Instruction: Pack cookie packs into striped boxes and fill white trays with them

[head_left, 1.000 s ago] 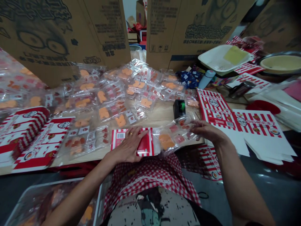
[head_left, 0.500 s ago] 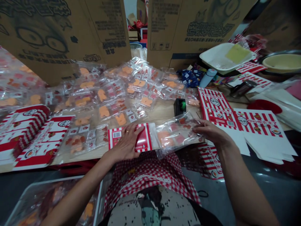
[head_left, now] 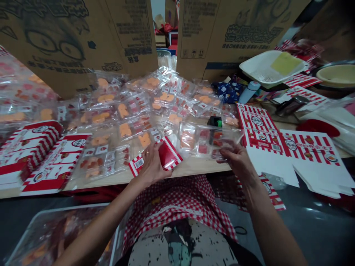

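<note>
- Two big cardboard boxes [head_left: 230, 37] stand side by side along the back edge of the bench, a gap between them.
- The bench [head_left: 199, 168] has a pale wooden top, bare along the middle of its front edge.
- A heap of clear packets [head_left: 166, 98] covers the back and left of it.
- A plastic tub [head_left: 69, 209] sits below the front edge, toward the left.
- Flat striped card [head_left: 307, 147] lies by the right end; a striped stack [head_left: 30, 147] fills the front left corner.
- The filled packet [head_left: 203, 140], near the middle of the front edge, is pinched by its near right corner in the right hand [head_left: 235, 157].
- The striped carton [head_left: 166, 157], left of that packet, is grasped in the left hand [head_left: 151, 164], slanting at the front edge.
- A small black tape dispenser [head_left: 215, 121] stands behind the filled packet, partly covered by it.
</note>
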`<state>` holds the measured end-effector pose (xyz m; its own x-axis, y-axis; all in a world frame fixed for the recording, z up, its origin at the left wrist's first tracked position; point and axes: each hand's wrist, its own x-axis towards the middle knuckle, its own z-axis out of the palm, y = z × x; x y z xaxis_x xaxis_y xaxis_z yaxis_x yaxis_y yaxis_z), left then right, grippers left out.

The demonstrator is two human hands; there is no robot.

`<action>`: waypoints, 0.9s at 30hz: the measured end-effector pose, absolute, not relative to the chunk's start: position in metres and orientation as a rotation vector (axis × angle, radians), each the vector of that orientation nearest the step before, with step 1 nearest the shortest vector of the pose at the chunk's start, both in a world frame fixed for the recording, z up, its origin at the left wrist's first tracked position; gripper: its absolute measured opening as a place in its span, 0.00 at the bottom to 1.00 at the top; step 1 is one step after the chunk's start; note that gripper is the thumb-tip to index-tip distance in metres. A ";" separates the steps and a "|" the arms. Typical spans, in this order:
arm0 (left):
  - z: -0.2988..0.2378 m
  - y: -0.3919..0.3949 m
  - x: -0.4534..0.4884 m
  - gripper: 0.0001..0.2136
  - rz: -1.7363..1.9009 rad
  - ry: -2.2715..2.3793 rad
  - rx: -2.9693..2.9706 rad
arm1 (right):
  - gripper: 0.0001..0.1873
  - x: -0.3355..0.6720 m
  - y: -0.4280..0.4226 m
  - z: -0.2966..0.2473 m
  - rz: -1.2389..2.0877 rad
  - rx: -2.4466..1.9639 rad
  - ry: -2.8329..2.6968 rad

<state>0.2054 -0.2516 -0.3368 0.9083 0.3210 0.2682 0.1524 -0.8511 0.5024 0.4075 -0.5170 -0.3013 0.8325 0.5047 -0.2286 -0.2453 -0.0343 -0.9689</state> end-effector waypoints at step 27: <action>-0.332 -0.266 0.202 0.53 0.476 -0.079 2.628 | 0.19 0.521 -0.510 -0.272 1.308 -1.612 -0.618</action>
